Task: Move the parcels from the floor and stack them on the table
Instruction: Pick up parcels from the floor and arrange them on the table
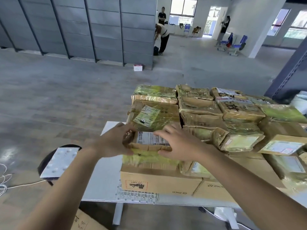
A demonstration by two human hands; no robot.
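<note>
Stool: a black round stool (44, 165) with a silvery blister sheet (59, 161) stood off the white table's (103, 180) left end, out of the way.
Left hand: the left hand (113, 141) gripped the left end of the small brown label-topped cardboard parcel (147, 141).
Parcel: it lay above the table's left end, seemingly resting on a yellow-green taped parcel (149, 157). It would be best squared flat before release.
Right hand: the right hand (177, 143) clamped the parcel's right edge.
Obstacle: crumpled taped parcels (239, 140) crowded in toward the table's middle and could pinch fingers.

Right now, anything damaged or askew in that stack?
Yes. The bottom carton sits upside down: its print reads inverted. The taped parcel right of the hands is crushed and lies tilted against its neighbours. The left hand and right hand grip the small labelled parcel, which is dented at its left end.
</note>
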